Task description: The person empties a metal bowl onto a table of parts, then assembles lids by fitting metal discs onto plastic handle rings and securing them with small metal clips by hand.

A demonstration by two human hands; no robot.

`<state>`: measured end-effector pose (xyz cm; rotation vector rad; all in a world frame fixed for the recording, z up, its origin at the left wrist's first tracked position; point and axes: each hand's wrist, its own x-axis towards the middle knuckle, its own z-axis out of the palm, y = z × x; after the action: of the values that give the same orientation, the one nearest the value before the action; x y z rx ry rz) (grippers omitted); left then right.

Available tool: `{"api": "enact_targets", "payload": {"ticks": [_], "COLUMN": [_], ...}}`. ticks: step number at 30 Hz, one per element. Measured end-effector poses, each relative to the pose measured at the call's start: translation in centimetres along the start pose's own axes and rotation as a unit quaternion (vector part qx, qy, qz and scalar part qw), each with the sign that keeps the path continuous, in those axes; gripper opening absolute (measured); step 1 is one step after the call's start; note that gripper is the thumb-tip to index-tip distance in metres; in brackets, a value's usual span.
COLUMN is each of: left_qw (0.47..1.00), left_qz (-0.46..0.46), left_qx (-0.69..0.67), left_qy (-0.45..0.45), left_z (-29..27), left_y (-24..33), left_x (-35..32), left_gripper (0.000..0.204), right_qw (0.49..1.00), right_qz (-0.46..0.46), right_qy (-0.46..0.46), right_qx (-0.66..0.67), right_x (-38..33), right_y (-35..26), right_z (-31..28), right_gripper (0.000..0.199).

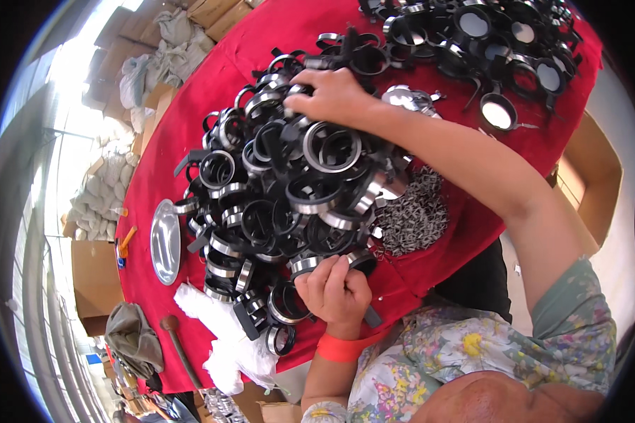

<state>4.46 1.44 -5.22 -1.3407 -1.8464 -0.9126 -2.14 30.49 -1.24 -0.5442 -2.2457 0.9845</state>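
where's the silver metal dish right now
In the head view, the silver metal dish lies on the red tablecloth near its left edge, left of the black-and-silver ring pile.

A silver dish [165,243] rests on red cloth [156,173] near crumpled white material [234,349]; pale sacks [102,190] and a cardboard box [95,277] lie beyond.

a red-covered table [180,137] spread wide before me, pale sacks [100,204] lay heaped beyond it, a brown cardboard box [95,271] stood nearby, white light [70,88] glared in, a pale floor [619,106] showed behind an open carton [603,169]
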Motion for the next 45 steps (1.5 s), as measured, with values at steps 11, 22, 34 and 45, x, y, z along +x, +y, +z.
{"api": "enact_targets", "payload": {"ticks": [11, 22, 34, 45], "left_qw": [1.0, 0.997, 0.997, 0.998], "left_qz": [0.0, -0.024, -0.024, -0.018], "left_qx": [-0.026, -0.066, -0.074, -0.053], "left_qy": [-0.001, -0.017, -0.011, -0.003], "left_z": [-0.1, -0.4, 0.0, 0.7], "left_y": [-0.1, -0.1, -0.1, 0.4], "left_x": [-0.3, -0.3, -0.2, -0.2], "left_gripper": [0.031, 0.032, 0.03, 0.03], "right_qw": [0.965, 0.963, 0.992, 0.993], "right_qz": [-0.065, -0.081, 0.114, 0.116], "right_qy": [-0.143, 0.16, 0.006, -0.017], "right_qx": [-0.208, -0.2, 0.056, 0.031], "right_x": [-0.3, 11.7, 7.6, 6.3], "right_y": [-1.0, 12.4, 9.2, 5.6], "right_z": [-6.1, -6.5, -3.0, 0.3], "right_gripper": [0.064, 0.035, 0.037, 0.043]}}
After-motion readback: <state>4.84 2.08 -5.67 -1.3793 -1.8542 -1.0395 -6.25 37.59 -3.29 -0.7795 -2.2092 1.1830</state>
